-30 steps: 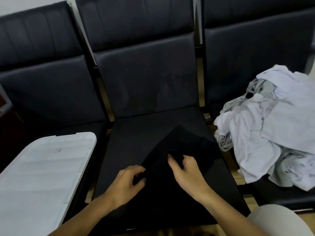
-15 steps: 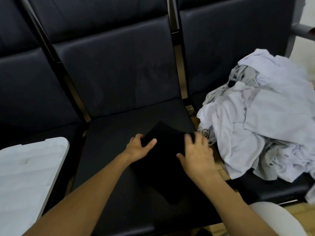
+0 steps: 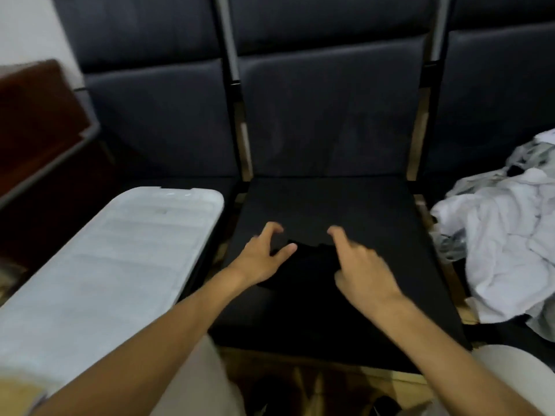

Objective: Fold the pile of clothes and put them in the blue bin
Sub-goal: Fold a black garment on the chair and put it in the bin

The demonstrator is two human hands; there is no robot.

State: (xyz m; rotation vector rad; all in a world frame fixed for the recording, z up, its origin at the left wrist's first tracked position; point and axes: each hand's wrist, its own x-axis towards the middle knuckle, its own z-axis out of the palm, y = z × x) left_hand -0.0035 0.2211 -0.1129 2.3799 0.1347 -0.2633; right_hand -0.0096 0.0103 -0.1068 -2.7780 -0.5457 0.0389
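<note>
The middle seat (image 3: pixel 330 202) lies bare ahead of the black garment (image 3: pixel 309 265) and on its right half, leaving room there for a hand. A white lid (image 3: pixel 120 259) covers the left seat up to the frame. A heap of pale clothes (image 3: pixel 504 241) crowds the right seat and overhangs the gap.

A single head-worn view looks forward and steeply down, close over the middle black seat (image 3: pixel 324 211), with both forearms entering from 6 o'clock. The seat backs (image 3: pixel 327 115) fill 12 o'clock, a white lid (image 3: pixel 120 259) lies at 9 o'clock and the clothes pile (image 3: pixel 507 241) at 3 o'clock.
</note>
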